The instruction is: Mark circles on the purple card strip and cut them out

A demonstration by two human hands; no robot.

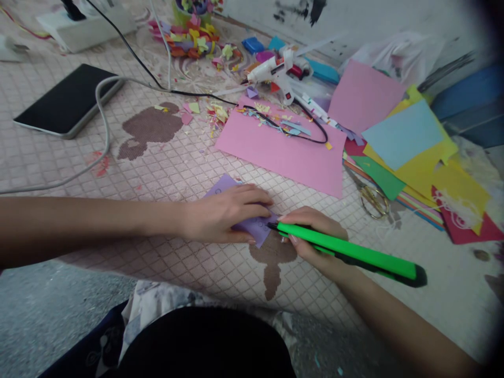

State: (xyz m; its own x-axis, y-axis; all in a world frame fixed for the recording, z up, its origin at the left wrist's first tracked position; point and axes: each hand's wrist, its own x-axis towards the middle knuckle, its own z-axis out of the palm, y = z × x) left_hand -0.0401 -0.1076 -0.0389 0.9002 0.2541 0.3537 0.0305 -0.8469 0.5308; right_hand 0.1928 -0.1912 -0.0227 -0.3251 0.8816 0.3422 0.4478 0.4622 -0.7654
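A strip of purple paper (255, 229) with small drawn outlines lies on the patterned tablecloth in front of me. My left hand (240, 212) rests flat over the paper's middle, fingers stretched and thumb to the near side, hiding part of it. Gripped in my right hand (315, 231) is a bright green box cutter (350, 249) with a black end. Its dark tip touches or hovers just over the purple paper, close to my left fingertips; I cannot tell which.
Beyond my hands lie a pink sheet (275, 149) with paper scraps, a white glue gun (275, 73) and its looping black cord. Scissors (372, 199) and stacked coloured paper (405, 136) sit at right. A black tablet (69, 100), grey cable (104, 121) and power strip (84, 26) are at left.
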